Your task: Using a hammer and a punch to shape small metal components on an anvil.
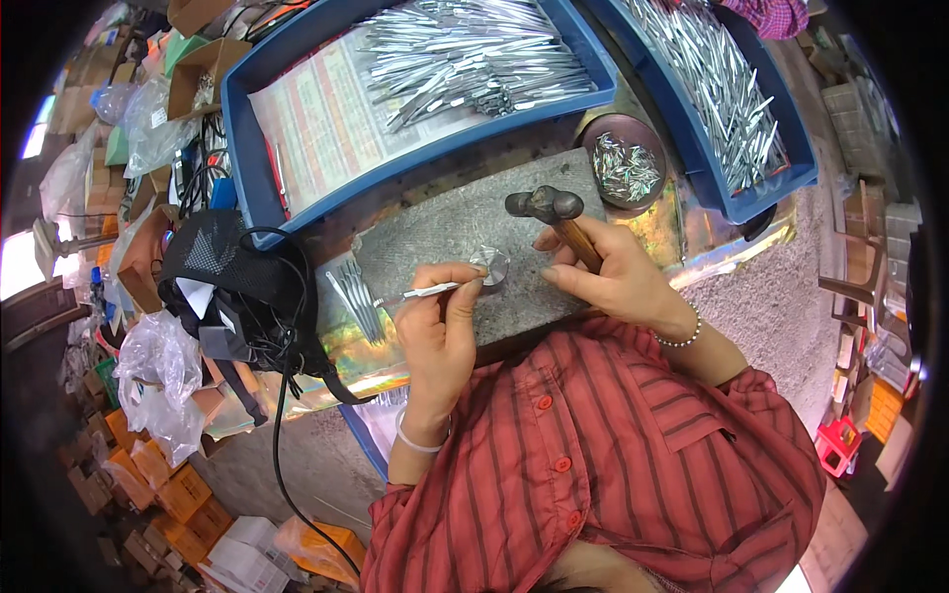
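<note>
Hammering is the step in hand, judging from how the tools are held: the person's right hand (618, 277) is closed around the wooden handle of a small ball-peen hammer (546, 206), whose dark steel head hovers just above a grey stone slab (445, 222) on the surface. The left hand (440, 321) pinches a slender metal piece (420, 293), its fingers narrow around the near end, and holds the far end against a small round steel anvil (491, 264) that sits on the slab between the two hands. A little bundle of similar thin metal pieces (358, 296) lies just left of the slab's near corner, close to the left hand. Beyond the slab, a blue tray (242, 138) holds a printed sheet and a heap of shiny metal blanks (474, 54), a second blue tray (781, 138) to the right holds more of them, and a round dark dish (625, 163) of small bright bits stands between the trays. The next move seems to call for a short, well-aimed blow onto the spot resting on the anvil, with the left hand keeping the piece flat and steady and its fingertips clear of the hammer's path.
</note>
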Motion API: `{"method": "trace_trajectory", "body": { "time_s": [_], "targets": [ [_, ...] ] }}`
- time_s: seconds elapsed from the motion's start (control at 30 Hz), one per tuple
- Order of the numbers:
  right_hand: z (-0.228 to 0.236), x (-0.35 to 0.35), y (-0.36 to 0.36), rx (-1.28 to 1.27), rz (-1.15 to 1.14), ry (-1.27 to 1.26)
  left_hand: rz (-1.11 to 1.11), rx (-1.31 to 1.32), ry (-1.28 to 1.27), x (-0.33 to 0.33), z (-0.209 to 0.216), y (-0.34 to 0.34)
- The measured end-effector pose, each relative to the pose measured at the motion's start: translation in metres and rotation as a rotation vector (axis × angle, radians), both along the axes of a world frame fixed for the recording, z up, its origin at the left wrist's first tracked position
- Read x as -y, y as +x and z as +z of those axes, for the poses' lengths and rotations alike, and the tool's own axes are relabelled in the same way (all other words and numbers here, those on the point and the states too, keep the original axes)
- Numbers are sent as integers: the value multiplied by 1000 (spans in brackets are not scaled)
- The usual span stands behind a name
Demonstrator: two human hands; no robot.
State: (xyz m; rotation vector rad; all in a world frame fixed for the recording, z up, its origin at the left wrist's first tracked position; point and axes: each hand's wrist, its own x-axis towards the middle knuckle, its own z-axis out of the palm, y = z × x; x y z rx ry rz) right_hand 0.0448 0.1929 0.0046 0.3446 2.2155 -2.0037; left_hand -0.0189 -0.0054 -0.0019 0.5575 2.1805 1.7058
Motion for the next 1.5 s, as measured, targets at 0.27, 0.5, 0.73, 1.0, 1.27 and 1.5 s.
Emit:
{"method": "trace_trajectory", "body": {
  "time_s": [0.27,0.5,0.73,1.0,1.27,1.5],
  "targets": [
    [-3,-1,1,-32,7,12,87,-34,17,-7,1,2],
    [-5,-2,2,-46,17,27,60,-96,-83,-7,6,2],
    [-6,-3,2,-32,21,10,-5,-100,-150,-6,10,-2],
    [-5,-3,2,-81,23,49,-29,-488,-258,-18,12,8],
    [44,8,-9,-231,174,-116,-99,-607,-412,-15,18,9],
    [63,25,-34,-693,341,229,-109,-459,-183,-7,12,3]
  ]
}}
